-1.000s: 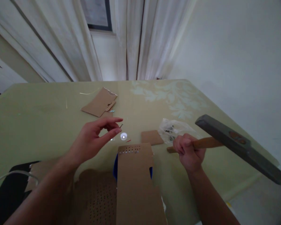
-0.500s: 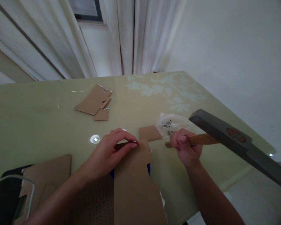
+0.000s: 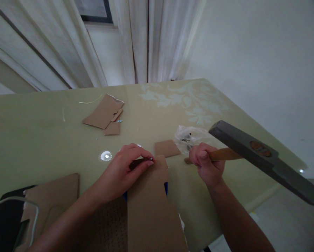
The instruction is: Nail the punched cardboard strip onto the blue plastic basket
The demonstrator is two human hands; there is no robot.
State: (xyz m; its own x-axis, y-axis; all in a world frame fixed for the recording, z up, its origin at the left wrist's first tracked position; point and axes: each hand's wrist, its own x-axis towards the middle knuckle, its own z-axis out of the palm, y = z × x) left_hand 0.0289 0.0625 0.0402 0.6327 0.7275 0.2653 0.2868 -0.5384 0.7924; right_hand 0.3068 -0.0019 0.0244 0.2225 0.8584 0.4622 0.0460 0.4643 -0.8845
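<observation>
My left hand [image 3: 129, 168] is pinched at the far end of a long cardboard strip [image 3: 151, 213]. Between its thumb and forefinger shows the small pale round head of a nail [image 3: 151, 159]; its shank is hidden. My right hand [image 3: 208, 164] is wrapped round the wooden handle of a hammer [image 3: 262, 161]. The hammer's long dark head hangs in the air to the right of that hand, apart from the cardboard. Blue bits [image 3: 166, 188] show at the sides beneath the strip.
A clear plastic bag [image 3: 188, 136] and a small cardboard square [image 3: 167, 148] lie beyond my hands. Torn cardboard pieces [image 3: 101, 112] rest farther back on the glossy table [image 3: 54, 140]. At the left are a cardboard sheet [image 3: 57, 189], a black object [image 3: 5, 224] and a pale cable [image 3: 36, 217].
Hardly anything differs. The hammer head sits slightly lower and more to the left in view, while the left hand keeps its pinch at the cardboard's end.
</observation>
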